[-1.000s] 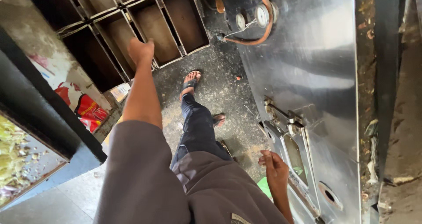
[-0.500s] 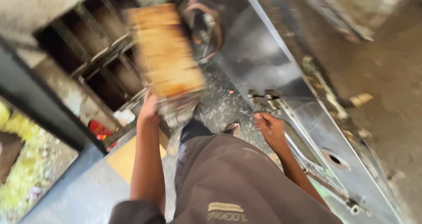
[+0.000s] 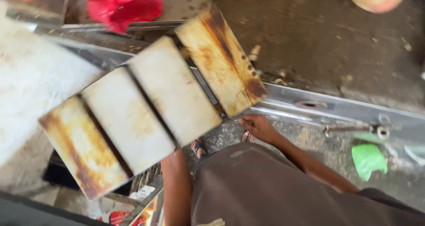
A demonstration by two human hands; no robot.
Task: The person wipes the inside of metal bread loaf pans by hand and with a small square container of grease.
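A strap of several joined baking tins (image 3: 146, 115) fills the middle of the view. It is tilted and bottom side up, pale metal with brown scorch marks on the two end tins. My left forearm (image 3: 176, 186) rises under the tins and the hand itself is hidden behind them, carrying them. My right hand (image 3: 259, 126) is at the lower corner of the rightmost tin, fingers curled against its edge. My brown garment (image 3: 274, 190) and sandalled feet (image 3: 200, 149) show below.
A long steel ledge (image 3: 336, 108) with a round hole runs across the right. Dark, gritty floor (image 3: 310, 40) lies beyond it. A red plastic bag (image 3: 124, 4) is at top left and a green scrap (image 3: 369, 159) at right. Wire rack and packets sit at bottom left.
The tins have swung up and turned broadside, now spreading across the view. My right hand left the steel rail and came to the tins' corner. The camera tipped further down.
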